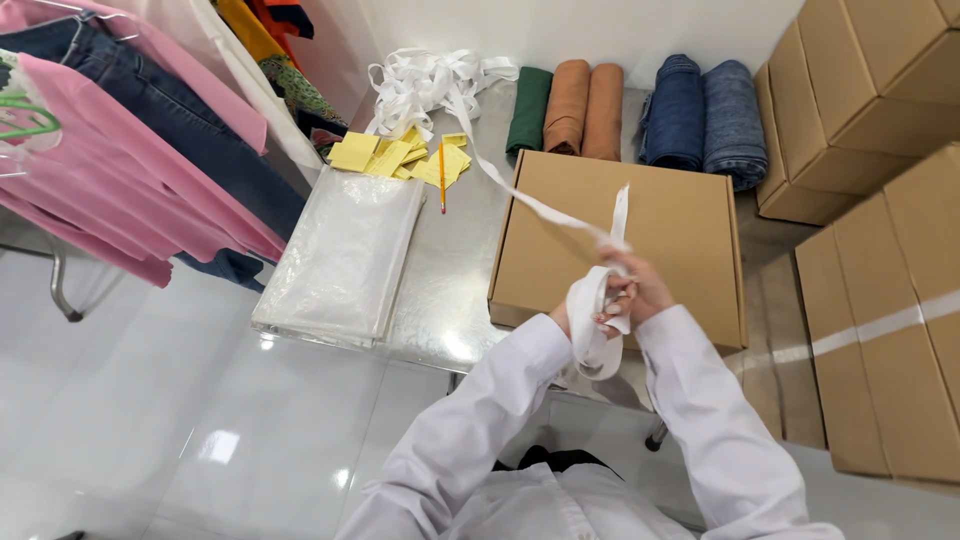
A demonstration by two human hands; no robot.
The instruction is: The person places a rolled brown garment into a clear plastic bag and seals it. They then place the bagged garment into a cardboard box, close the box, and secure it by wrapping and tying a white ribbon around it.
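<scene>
A long white ribbon (520,195) runs from a loose heap (425,80) at the table's far end to my hands. Several loops of it are wound around my left hand (580,320), which is mostly hidden under the coil. My right hand (640,290) pinches the ribbon just beside the coil, and a short free end sticks up above it. Both hands hover over the near edge of a closed flat cardboard box (680,220). I wear white long sleeves.
On the steel table (455,270) lie a stack of clear plastic bags (345,255), yellow paper slips (400,158), a pencil (442,178), and rolled green, brown and blue fabrics (620,105). Stacked cardboard cartons (880,200) stand right; pink clothes (130,170) hang left.
</scene>
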